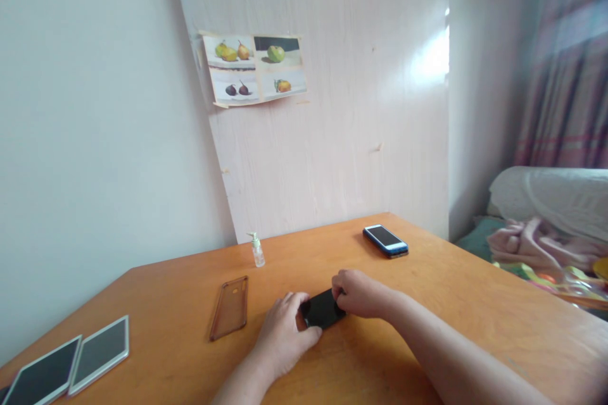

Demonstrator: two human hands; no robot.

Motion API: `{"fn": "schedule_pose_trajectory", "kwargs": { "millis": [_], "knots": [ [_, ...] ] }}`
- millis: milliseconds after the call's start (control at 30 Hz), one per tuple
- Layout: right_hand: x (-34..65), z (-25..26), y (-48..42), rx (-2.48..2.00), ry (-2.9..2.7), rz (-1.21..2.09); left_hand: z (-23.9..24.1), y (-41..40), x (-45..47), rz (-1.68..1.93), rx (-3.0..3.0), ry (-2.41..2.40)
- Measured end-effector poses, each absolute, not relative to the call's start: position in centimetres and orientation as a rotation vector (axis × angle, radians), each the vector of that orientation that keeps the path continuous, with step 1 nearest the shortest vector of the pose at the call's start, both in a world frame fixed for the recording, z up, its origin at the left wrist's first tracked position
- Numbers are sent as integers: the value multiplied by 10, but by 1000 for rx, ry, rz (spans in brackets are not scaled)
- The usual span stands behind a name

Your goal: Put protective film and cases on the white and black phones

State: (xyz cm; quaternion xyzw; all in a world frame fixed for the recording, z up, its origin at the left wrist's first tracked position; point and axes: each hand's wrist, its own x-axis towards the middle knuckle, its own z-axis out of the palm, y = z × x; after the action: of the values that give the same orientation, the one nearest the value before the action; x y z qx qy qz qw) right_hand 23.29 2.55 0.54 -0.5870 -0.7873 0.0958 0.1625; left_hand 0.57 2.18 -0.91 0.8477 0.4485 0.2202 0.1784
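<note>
A black smartphone (323, 309) lies on the wooden table in front of me, its dark glossy face up. My left hand (286, 333) grips its left end, with the thumb along the near edge and the fingers at the far edge. Curled closed, my right hand (360, 293) touches the phone's right end; whatever its fingers may hold is hidden. Left of my hands lies a clear brownish phone case (230, 309). Behind them stands a small clear pump bottle (257, 252) with a pale green collar.
Two white-framed tablets (101, 354) lie at the table's left, one partly overlapping the other. A white-fronted phone in a blue case (386, 238) rests near the back right corner. Beyond the wooden table (180, 291) are a board with a fruit picture (255, 69) and bedding (527, 243).
</note>
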Motion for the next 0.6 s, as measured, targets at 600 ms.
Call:
{"fn": "schedule_pose_trajectory", "kwargs": {
  "millis": [600],
  "knots": [
    [227,5,34,-1753,-2113,200,-3,18,6,640,2376,1240]
  ]
}}
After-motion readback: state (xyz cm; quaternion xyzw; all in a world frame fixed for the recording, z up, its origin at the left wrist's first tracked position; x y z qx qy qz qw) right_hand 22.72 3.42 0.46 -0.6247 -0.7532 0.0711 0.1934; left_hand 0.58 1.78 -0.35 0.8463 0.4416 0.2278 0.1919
